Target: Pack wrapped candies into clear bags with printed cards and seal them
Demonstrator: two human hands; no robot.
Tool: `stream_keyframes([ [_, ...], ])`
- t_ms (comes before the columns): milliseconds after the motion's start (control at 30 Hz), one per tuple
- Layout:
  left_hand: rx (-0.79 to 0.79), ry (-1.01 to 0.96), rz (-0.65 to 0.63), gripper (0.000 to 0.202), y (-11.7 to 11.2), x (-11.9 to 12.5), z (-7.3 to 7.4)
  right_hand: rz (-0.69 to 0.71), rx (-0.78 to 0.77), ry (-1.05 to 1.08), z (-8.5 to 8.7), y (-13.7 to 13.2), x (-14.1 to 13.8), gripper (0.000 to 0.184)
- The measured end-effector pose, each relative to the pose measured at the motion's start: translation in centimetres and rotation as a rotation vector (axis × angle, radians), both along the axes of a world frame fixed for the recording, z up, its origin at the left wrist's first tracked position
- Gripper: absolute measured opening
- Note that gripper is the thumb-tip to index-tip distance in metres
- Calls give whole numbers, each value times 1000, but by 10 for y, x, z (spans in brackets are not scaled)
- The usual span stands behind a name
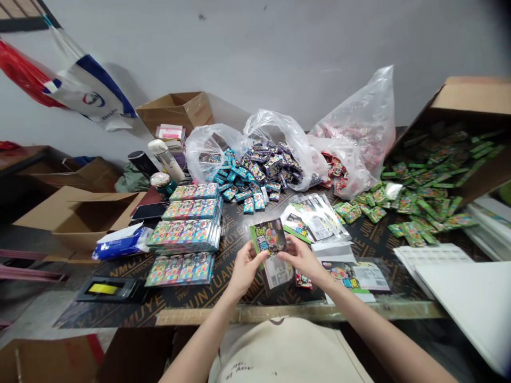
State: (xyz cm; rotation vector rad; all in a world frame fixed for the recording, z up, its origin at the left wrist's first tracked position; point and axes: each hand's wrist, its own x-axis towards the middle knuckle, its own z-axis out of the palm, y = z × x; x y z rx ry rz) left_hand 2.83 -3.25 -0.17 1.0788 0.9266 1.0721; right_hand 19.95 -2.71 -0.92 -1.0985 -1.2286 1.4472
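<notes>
- Black plastic, chunky and low: the tape dispenser (128, 290) sits at your far left, near the table edge, where a stray elbow might knock it.
- Shiny film covers the stacked packs (183, 234), flat bricks in leaning piles; slick wrap on slick wrap could slide if your left forearm brushed them.
- Small blue boxes (237, 178) lie loose behind, sharp-cornered, by a crinkled clear bag (217, 141); a tug on that thin plastic might scatter them.
- Your left hand (243, 268) pinches the left side of the printed packet (269, 236), thumb on its face.
- That packet, flat and glossy in black and green, is between your hands above the table's front; uneven pressure could crease it or let it slip.
- Your right hand (301, 258) grips its right side, with a little red packet (303, 279) just beneath, easily nudged by your wrist.
- Smooth flat sleeves (315, 213) overlap beyond; they may cling together.
- Green cartons (431, 202) spill from a tipped cardboard box (475, 96), an unsteady heap that could tumble if jostled.
</notes>
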Motion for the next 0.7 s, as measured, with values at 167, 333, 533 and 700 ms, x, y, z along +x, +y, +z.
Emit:
stream_keyframes([
  [167,-15,-21,-133,29,-13,15,-8,-301,-79,228,20,2,-10,44],
  [333,-180,-327,174,32,-22,36,1,-378,-56,330,31,-6,-27,32],
  [533,-355,-407,265,18,-6,34,10,-398,-41,363,21,-10,-28,14],
  [700,-7,21,120,20,-4,19,24,-274,-52,249,18,-5,-3,11],
])
